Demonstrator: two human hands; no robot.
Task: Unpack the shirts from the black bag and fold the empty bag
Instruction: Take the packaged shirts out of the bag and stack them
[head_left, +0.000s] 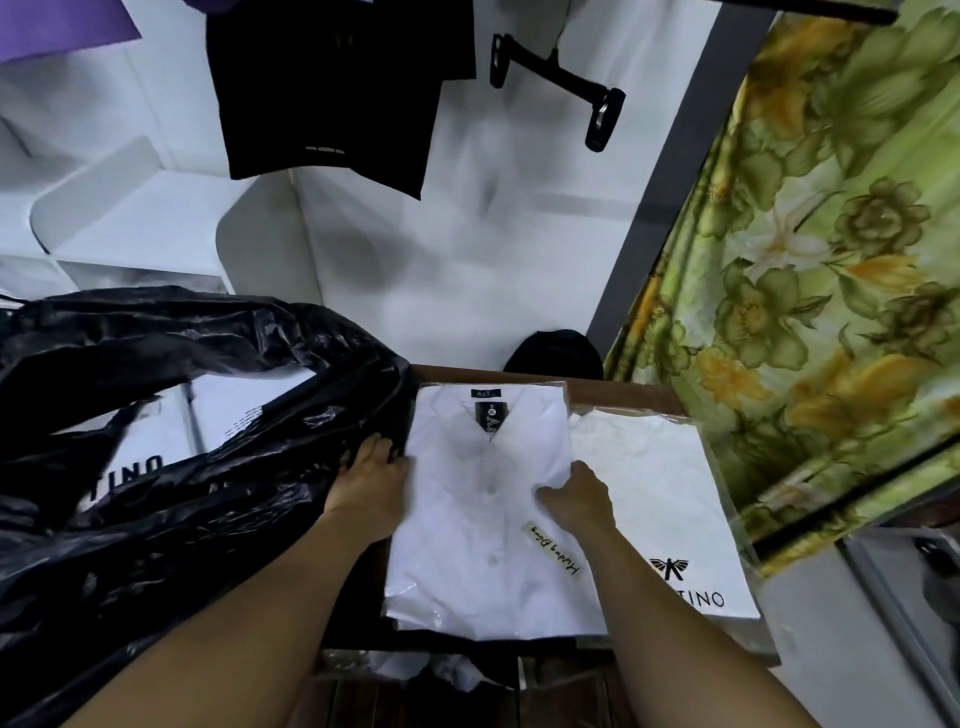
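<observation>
A folded white shirt in clear wrap (467, 499) lies in front of me on a dark wooden table (623, 397). My left hand (371, 480) grips its left edge, and my right hand (579, 496) presses and pinches its right side. To the left, the large crumpled black bag (171, 467) lies open, with more white packaged shirts (156, 436) showing inside its mouth. Another white packaged shirt with a printed logo (660, 499) lies to the right, partly under the held one.
A green floral curtain (831, 270) hangs at the right. Black garments (332, 88) and a black clip hanger (561, 83) hang above on the white wall. White shelving (135, 218) stands at the back left. More wrapped items (415, 667) sit below the table's front edge.
</observation>
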